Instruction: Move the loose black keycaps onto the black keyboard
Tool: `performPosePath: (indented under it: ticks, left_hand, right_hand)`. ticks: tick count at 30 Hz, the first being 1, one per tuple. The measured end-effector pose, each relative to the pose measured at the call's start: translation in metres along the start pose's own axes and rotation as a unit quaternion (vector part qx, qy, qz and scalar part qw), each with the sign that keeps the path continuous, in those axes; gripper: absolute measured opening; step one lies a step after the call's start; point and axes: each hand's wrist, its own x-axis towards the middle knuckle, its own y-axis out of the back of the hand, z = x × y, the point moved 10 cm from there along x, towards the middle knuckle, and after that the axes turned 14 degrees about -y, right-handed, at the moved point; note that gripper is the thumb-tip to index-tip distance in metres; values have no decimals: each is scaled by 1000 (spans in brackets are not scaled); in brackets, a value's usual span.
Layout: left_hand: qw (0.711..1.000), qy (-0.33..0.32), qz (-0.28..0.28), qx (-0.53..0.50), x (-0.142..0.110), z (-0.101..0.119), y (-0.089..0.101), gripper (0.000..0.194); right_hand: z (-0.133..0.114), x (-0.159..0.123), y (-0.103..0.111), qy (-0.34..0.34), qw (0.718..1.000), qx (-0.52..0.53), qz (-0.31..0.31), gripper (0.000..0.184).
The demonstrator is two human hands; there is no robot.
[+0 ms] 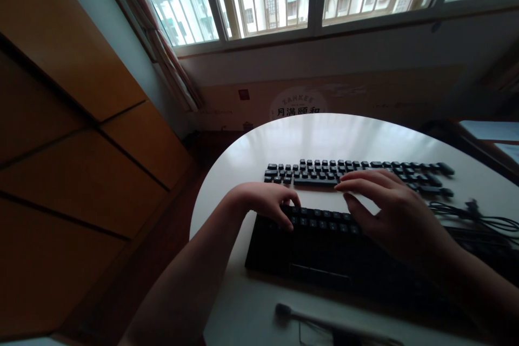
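Beyond table [217, 189], panel [253, 105] reads "月满颐和"; left fingers [285, 220] on keyboard [270, 243].

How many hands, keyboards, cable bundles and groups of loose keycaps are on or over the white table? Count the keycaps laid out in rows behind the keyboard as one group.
Hands: 2 (left hand, right hand)
Keyboard: 1
Cable bundle: 1
Keycap group: 1
Total: 5
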Motion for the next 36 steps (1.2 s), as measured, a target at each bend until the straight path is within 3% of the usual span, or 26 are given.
performPosePath:
  ticks: [5, 11, 16, 25, 31, 36]
  left_hand:
    - [1000, 3, 1, 16, 1, -2, 1, 63]
    - [998, -53, -11, -20, 2, 3, 1, 60]
    - [1000, -4, 6, 23, -1, 1, 5, 65]
    - [1000, -7, 2, 1, -2, 3, 4, 63]
    - [995, -60, -8, -81, -4, 0, 2, 66]
    - [990, -63, -2, -122, -7, -9, 6, 63]
  right_hand:
    - [17, -2, -30, -15, 997, -37, -69, 19]
    - [36, -6, -57, -68, 989, -30, -131, 22]
    - [39, -8, -73, -97, 978, -13, -187, 26]
    - [42, -6, -80, -111, 967, -2, -228, 31]
    - [42, -8, -81, -103, 968, -2, -229, 31]
    - [43, -8, -81, -100, 969, -4, -226, 31]
